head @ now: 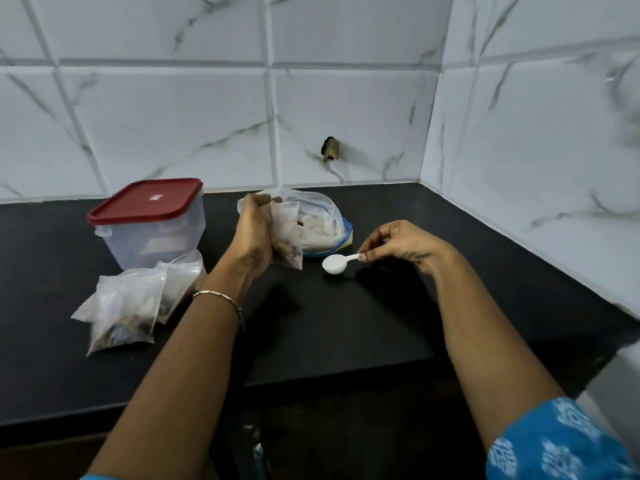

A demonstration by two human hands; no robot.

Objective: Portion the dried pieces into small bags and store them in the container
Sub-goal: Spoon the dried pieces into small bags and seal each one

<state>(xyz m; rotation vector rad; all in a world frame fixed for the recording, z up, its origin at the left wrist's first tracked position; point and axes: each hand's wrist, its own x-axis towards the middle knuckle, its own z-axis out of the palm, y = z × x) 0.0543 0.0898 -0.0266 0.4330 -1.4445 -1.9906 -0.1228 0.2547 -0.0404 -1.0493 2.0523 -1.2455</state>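
1. The black counter [346,327] fills the lower scene, backed by white marbled wall tiles [173,116] from nine through three o'clock.
2. The clear plastic container [152,237] stands at ten o'clock near the wall, closed by its red lid [145,200]. Pale shapes show faintly through its wall; what they are cannot be told.
3. The large clear bag [320,223] lies at twelve o'clock, just behind the hands, with a blue edge along its right side. It holds pale, whitish dried pieces [313,232].
4. A heap of small filled bags [128,306] lies at nine o'clock, just in front of the container and touching its base. Each holds pale and brownish pieces at its bottom.
5. The left hand [254,233] is curled around a small bag [287,237], holding it upright above the counter right in front of the large bag. Brownish pieces sit in its lower part.
6. The right hand [401,245], at one o'clock, pinches the handle of a white spoon [336,263] between thumb and fingertips. The spoon's bowl is low over the counter, just right of the small bag; whether it touches the surface cannot be told.
7. A thin bracelet [218,299] circles the left wrist, and a blue patterned sleeve [561,445] shows at five o'clock.
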